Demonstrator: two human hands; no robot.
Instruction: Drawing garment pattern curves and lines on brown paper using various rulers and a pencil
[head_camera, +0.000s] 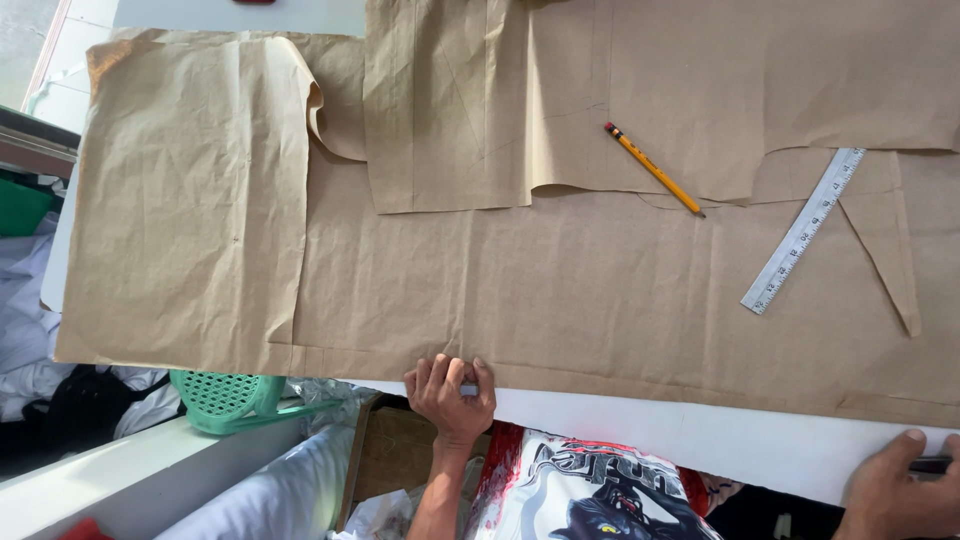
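A large sheet of creased brown paper covers a white table. My left hand curls its fingers over the table's near edge, touching the paper's near border. My right hand sits at the bottom right, at the table edge, with the thumb pressed on a small dark object that is mostly hidden. A yellow pencil and a metal ruler lie on the paper at the far right, away from both hands.
A smaller cut brown paper piece overlaps the big sheet at the top. Another folded piece lies at the left. A green plastic basket, white cloth and a cardboard box sit below the table edge.
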